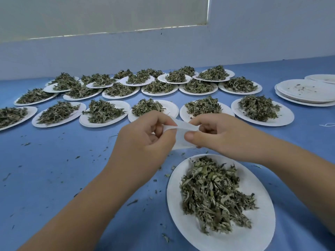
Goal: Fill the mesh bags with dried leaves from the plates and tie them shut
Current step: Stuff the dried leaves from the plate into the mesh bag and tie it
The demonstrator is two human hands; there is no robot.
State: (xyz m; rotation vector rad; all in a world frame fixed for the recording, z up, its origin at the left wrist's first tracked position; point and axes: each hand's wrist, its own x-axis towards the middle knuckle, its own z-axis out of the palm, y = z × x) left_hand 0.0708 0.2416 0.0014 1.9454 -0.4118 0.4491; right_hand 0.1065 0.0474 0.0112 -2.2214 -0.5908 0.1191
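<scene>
Over the middle of the table point(54, 169), just past the far rim of the near plate point(253, 238), both hands hold a small white bag point(181, 132) up in the air. The left hand point(145, 142) has its fingers point(161, 118) curled tight, pinching the bag's left edge near the top. The right hand point(215, 134) is curled too: its thumb point(191, 137) lies flat on the front of the bag and the other fingers fold round behind the top edge. The bag is stretched between the two grips. I cannot tell whether its mouth is open, and I see nothing in it.

The near plate carries a loose heap of dried leaves point(213, 194), lying below the right wrist. Farther off, rows of plates point(282, 116) heaped with leaves run almost the full width of the table, the back ones overlapping and sitting close to the wall point(163, 51). A stack point(304, 91) of used plates stands at the far right, apart from the rows.

Open blue table lies left of the near plate and in the strip between the hands and the nearest row, dotted with crumbs point(78, 157).
</scene>
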